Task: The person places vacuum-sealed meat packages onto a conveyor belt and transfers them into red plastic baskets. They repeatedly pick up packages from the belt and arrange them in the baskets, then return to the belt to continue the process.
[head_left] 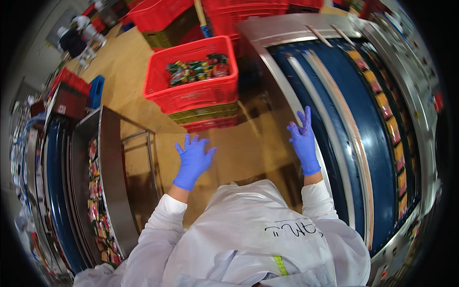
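Observation:
My left hand (194, 159), in a blue glove, is held over the tan floor with its fingers spread and nothing in it. Beside the metal edge of the blue conveyor (369, 125) is my right hand (304, 143), gloved too, fingers apart and empty; whether it touches the edge I cannot tell. Ahead of me a red plastic crate (193, 94) holds many small printed packets (199, 71) and sits on an olive crate (204, 114) and another red one. Along the far side of the conveyor runs a row of yellow and red packets (393, 131).
To my left a steel trough (111, 172) holds many packets, beside another blue conveyor (59, 179). More red crates (247, 14) are stacked ahead. A blue crate (96, 91) stands on the floor. People in white (77, 41) are at the far upper left.

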### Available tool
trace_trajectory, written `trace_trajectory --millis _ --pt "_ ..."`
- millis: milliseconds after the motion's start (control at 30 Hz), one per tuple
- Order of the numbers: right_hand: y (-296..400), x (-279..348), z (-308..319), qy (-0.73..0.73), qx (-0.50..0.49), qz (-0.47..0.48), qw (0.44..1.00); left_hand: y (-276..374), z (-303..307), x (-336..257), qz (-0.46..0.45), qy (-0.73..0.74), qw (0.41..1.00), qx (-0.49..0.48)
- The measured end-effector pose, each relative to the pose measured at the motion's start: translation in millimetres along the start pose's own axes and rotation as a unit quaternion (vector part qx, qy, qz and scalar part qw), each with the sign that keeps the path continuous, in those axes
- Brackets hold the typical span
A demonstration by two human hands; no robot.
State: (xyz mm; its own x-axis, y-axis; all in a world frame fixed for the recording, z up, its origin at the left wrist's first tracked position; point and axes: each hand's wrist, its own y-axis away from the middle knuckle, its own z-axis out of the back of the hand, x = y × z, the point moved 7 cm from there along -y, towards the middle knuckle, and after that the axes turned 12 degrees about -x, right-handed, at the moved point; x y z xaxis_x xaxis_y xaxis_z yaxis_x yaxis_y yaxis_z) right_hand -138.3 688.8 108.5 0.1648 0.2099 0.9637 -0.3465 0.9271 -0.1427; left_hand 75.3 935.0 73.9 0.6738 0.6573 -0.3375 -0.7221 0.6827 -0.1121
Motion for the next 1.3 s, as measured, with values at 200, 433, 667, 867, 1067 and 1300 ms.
trace_trajectory --millis 200,433,667,867,1067,1300 --pt "-49.0 7.2 -142.7 0.06 0.145 0.108 0.982 -39.2 22.3 83.0 0.098 -0.003 0.995 -0.001" --pt "-201.0 -2.1 -298.3 0.018 0.244 0.039 0.969 -170.1 -3.4 152.9 0.217 -0.011 0.976 -0.003" --pt "-257.9 -48.5 -565.4 0.165 0.492 0.069 0.852 -316.6 -27.0 246.1 0.328 -0.073 0.94 -0.06" --pt "-263.6 -87.4 -769.2 0.228 0.591 0.24 0.735 -380.4 -70.0 318.8 0.424 -0.119 0.89 -0.119" --pt "-270.1 -151.0 -819.5 0.397 0.637 0.203 0.629 -388.4 -75.8 324.6 0.446 -0.154 0.876 -0.097" --pt "-227.8 -110.6 -771.3 0.354 0.655 0.231 0.626 -393.1 -72.3 327.8 0.463 -0.142 0.87 -0.093"
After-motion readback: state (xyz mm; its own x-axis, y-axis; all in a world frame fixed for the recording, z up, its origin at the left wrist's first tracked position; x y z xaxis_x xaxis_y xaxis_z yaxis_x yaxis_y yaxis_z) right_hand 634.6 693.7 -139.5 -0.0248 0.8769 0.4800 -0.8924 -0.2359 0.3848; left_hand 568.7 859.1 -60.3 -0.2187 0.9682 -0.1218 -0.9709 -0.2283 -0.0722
